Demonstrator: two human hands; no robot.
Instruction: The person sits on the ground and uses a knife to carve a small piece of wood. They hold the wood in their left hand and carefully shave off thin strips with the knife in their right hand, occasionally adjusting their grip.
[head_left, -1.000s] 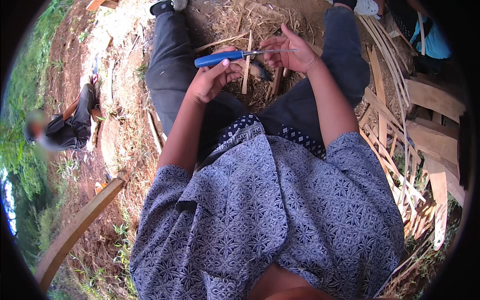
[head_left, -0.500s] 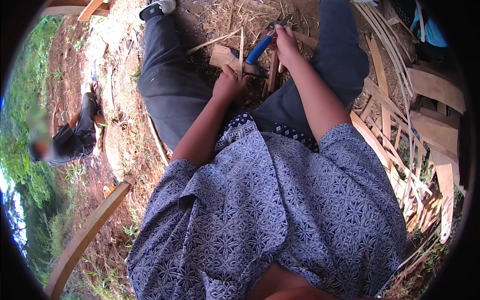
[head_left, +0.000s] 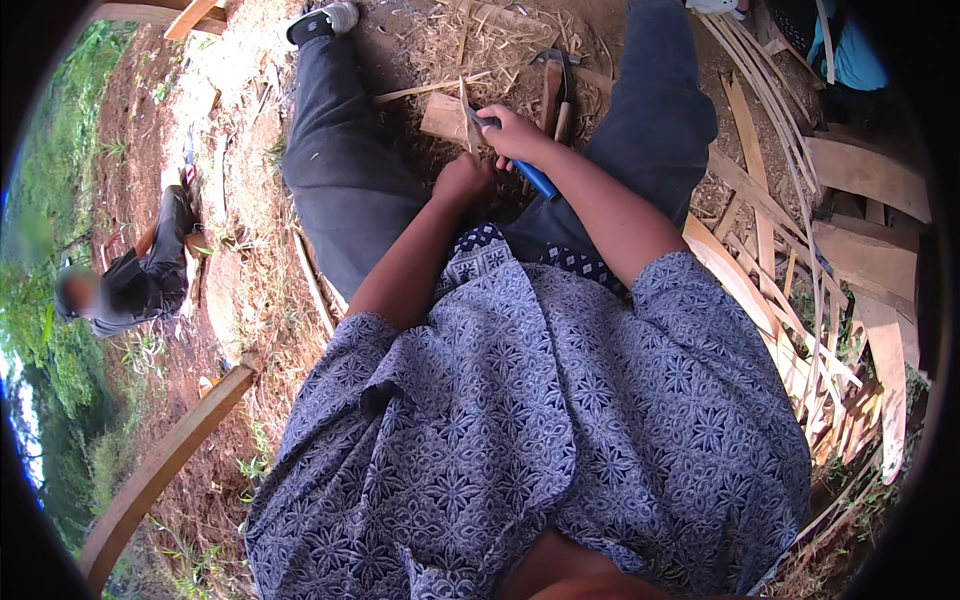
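Note:
My right hand [head_left: 515, 135] is closed around a blue-handled knife [head_left: 537, 181]. The handle's butt sticks out below my fingers toward my lap. The dark blade reaches left from my fist to a thin wooden stick [head_left: 463, 98]; whether it cuts in cannot be told. My left hand [head_left: 463, 180] is closed on the stick's lower end, just below the blade, and the stick points away from me. Beyond my hands a pale wood block [head_left: 442, 117] lies on the ground. A hammer-like tool [head_left: 551, 85] with a dark head and wooden handle lies right of it.
Wood shavings [head_left: 490, 50] litter the ground between my legs. Long strips [head_left: 762, 75] and stacked curved boards [head_left: 868, 180] lie to my right. A curved beam [head_left: 165, 465] stands at lower left. Another person [head_left: 145, 270] sits farther left; blue cloth [head_left: 855, 60] shows at upper right.
My right hand has moved left and nearer to me, bringing the knife from beside the hammer-like tool to the stick. The knife's handle has swung toward my lap. My left hand has shifted slightly right.

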